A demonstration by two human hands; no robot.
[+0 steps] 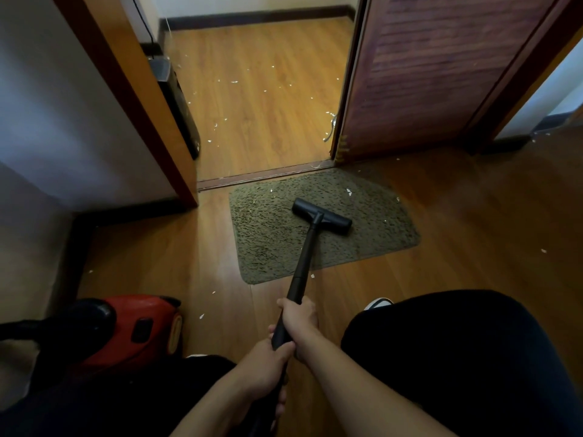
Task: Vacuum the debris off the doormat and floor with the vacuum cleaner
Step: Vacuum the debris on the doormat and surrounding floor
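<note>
Debris point(349, 191), small pale scraps, lies scattered on the green doormat point(268, 238), on the wooden floor point(457, 234) around it and past the threshold point(265, 177). The black floor head point(321, 216) rests near the middle of the doormat, and its wand point(304, 257) slants back toward the person. The right hand point(299, 315) grips the wand farther along and the left hand point(268, 364) just behind it, the fingers of both curled round the tube. The red vacuum cleaner point(132, 329) sits on the floor at the left; what it holds inside is hidden. A dark box point(176, 99) stands inside the doorway, possibly an appliance.
</note>
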